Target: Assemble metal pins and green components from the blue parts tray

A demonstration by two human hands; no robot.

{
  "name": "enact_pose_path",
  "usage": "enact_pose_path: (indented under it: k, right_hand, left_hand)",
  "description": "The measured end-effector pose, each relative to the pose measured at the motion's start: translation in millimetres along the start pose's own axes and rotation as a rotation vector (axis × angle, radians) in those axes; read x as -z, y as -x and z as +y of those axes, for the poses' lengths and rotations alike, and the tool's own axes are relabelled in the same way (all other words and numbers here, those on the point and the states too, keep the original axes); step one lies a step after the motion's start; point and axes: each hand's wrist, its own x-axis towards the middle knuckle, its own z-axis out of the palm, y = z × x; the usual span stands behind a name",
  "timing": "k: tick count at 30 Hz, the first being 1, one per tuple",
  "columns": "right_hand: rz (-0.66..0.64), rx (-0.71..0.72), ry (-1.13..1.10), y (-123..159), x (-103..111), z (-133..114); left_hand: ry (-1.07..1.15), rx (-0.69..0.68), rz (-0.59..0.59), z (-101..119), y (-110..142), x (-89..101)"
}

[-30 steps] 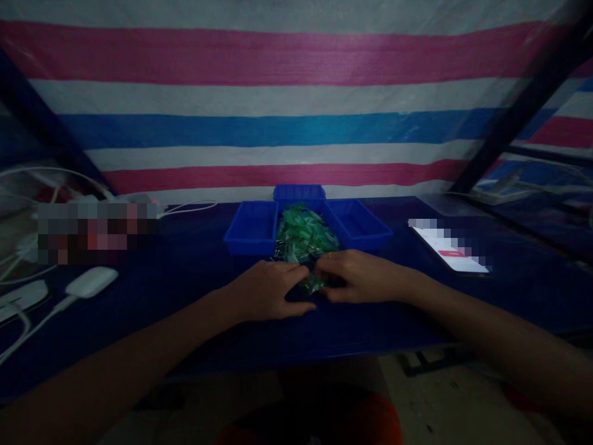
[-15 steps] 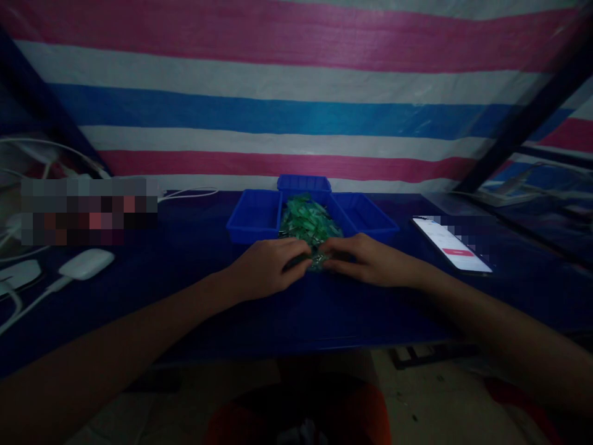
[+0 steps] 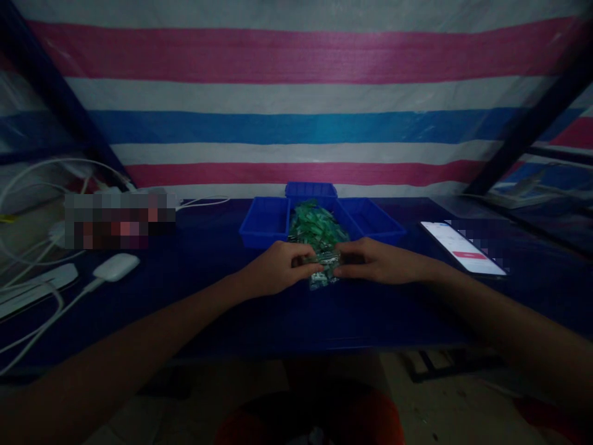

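My left hand (image 3: 282, 267) and my right hand (image 3: 368, 261) meet over the table, thumbs and fingers pinching a small clear plastic packet (image 3: 324, 275) between them. The packet is shiny and partly see-through; what is in it cannot be made out. Just beyond my fingers lies a heap of green, flat, glossy pieces (image 3: 317, 225), set between a blue bin (image 3: 265, 237) on the left and another blue bin (image 3: 380, 236) on the right. Whether the heap sits in a bin of its own is hidden.
A third blue bin (image 3: 311, 188) stands behind the heap. On the right a lit phone (image 3: 463, 248) lies on the blue table (image 3: 278, 327). At left are a white charger (image 3: 115, 267), cables and a blurred-out patch. A striped sheet (image 3: 315, 127) hangs behind.
The view has tilted up a little and turned left. The clear packet now shows more plainly between my hands, which are slightly farther from the heap.
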Motion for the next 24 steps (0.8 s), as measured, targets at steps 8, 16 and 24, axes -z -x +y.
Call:
enact_pose_path:
  k: [8,16,24]
  right_hand:
    - [0.146,0.062,0.074,0,-2,-2]
    - [0.441,0.16,0.125,3,-1,-3]
    - [0.335,0.355,0.345,5,-6,-3]
  left_hand:
    - [0.042,0.011,0.032,0,-1,3.2]
    - [0.337,0.272,-0.043,-4,-4,7.2]
    - [0.521,0.424,-0.093,-4,-11,4.9]
